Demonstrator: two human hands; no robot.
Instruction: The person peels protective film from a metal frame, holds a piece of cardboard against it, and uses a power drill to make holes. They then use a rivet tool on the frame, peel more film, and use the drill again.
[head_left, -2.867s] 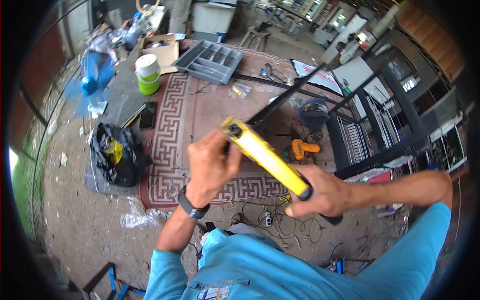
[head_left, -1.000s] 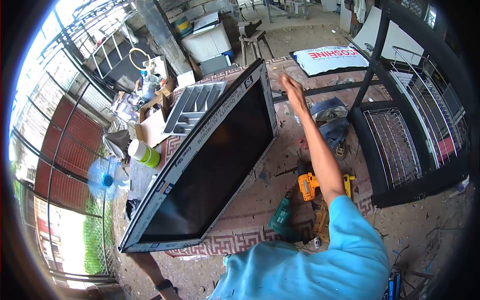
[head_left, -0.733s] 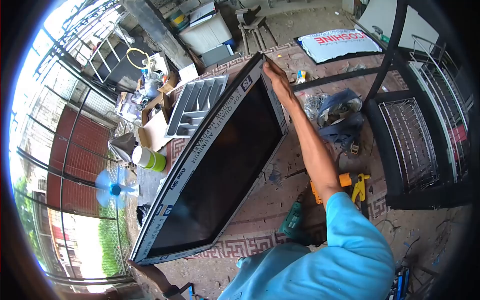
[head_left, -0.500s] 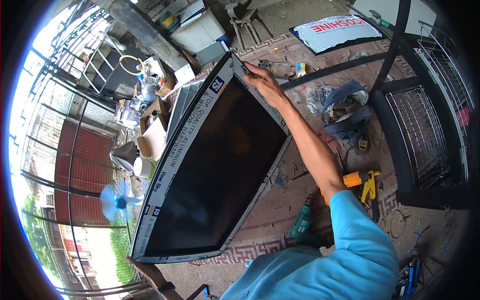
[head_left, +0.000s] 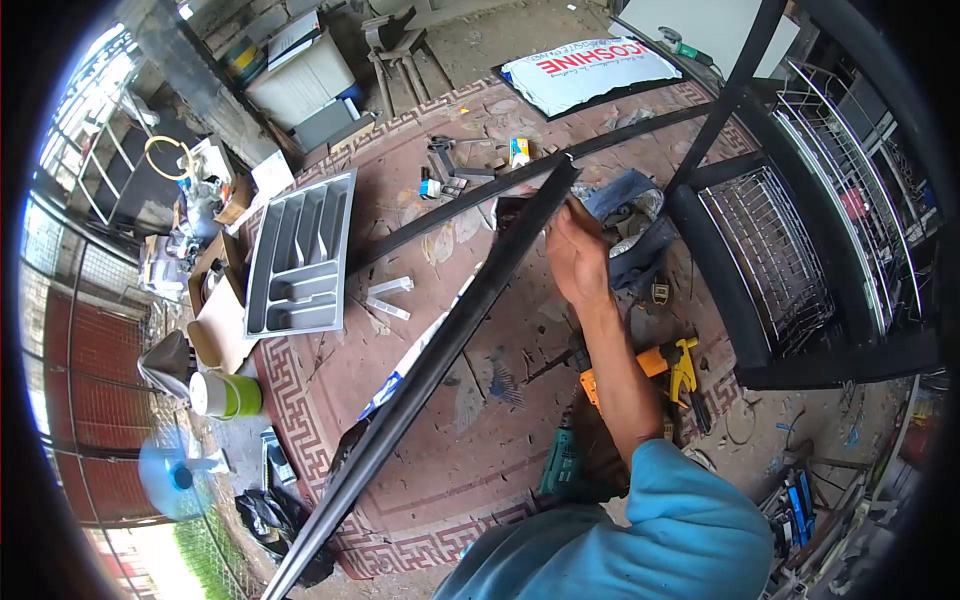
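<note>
A dark panel in an aluminium frame [head_left: 440, 355] is tilted nearly edge-on to me, so mostly its long black side shows. It slants from the upper middle down to the lower left. Close to the panel's upper end, my right hand [head_left: 580, 255] is closed on the frame, its fingertips partly hidden. My left hand is out of sight, and the panel's lower end runs to the bottom edge of the view. Beneath the panel is a worktop with a patterned red covering [head_left: 440, 480].
A grey cutlery tray [head_left: 262, 290] lies left of the panel. Near my right forearm are an orange tool [head_left: 650, 362], a yellow glue gun [head_left: 683, 380] and a green drill [head_left: 562, 458]. A black frame with wire racks [head_left: 770, 250] stands right; a fan [head_left: 178, 477] spins left.
The panel has turned from face-on to nearly edge-on, uncovering the cutlery tray and worktop. My right hand has moved lower and slightly right with it. My left hand has gone out of view.
</note>
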